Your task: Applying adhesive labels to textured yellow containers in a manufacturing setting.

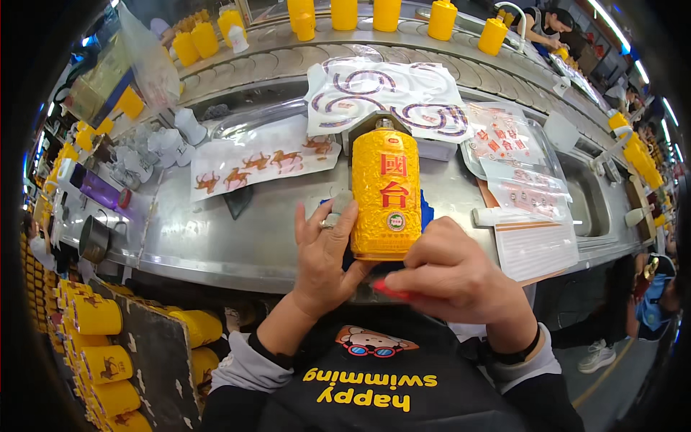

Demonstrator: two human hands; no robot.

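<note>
A yellow embossed bottle (386, 198) with red characters and a small round emblem lies or leans in front of me, its neck end away from me. My left hand (324, 248), wearing a ring, grips its lower left side, thumb by the base and a grey cover on one fingertip. At the lower right corner my right hand (461, 277) is closed around a small red tool (392, 290), perhaps a scraper, whose shape is smeared. Blue cloth (426, 211) shows beside the bottle. A dark angular holder (358, 129) surrounds its neck end.
Decal sheets lie around: swirl patterns (389, 90) behind, brown animal figures (266, 158) left, red characters (498, 135) right. A sink (586, 194) is at right, a purple bottle (101, 189) and metal cup (93, 239) at left. Yellow bottles stand along the conveyor (288, 61). Co-workers are beyond.
</note>
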